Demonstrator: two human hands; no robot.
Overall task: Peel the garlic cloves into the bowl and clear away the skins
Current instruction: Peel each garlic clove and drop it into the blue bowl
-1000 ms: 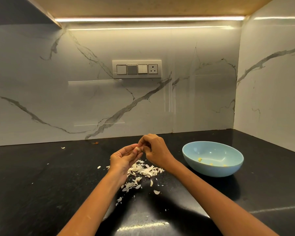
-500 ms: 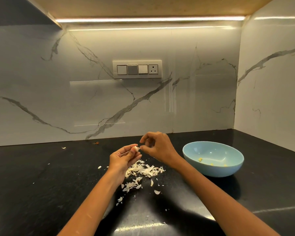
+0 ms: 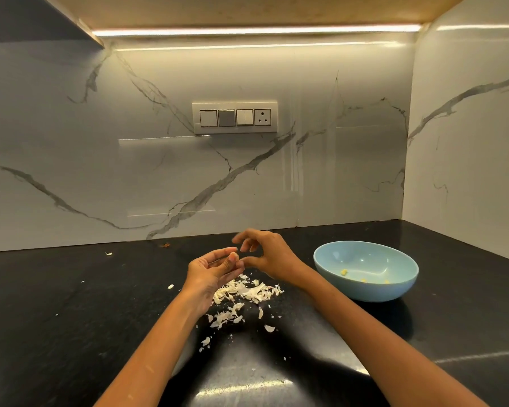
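You are partway through the peeling. Your left hand (image 3: 209,267) sits palm-up over the glossy black stone tabletop (image 3: 71,312), its thumb and fingers (image 3: 218,255) pinching a small pale garlic clove (image 3: 233,255) at the tips. Your right hand (image 3: 265,254) hovers just beside it, fingers loosely curled and spread, holding nothing that you can make out; its thumb reaches toward the clove but appears just short of touching it.

Judging by what lies about, several cloves are done: a few small yellowish peeled garlic pieces (image 3: 344,271) rest on the floor of the light blue ceramic bowl (image 3: 365,289), which stands to your right, near the hands. A heap of white papery garlic skins (image 3: 247,290) lies under and just in front of your hands, with stray flakes scattered toward you and a couple well off to the left. None of that has been cleared, so the whole tidy-up is left, along with finishing this clove.

Hard to tell: whether the clove in your left hand is bare or keeps some skin, since it is tiny and half covered by your fingertips. No unpeeled cloves show on the tabletop, though a hand could hide one, and your forearms are cut off by the lower edge
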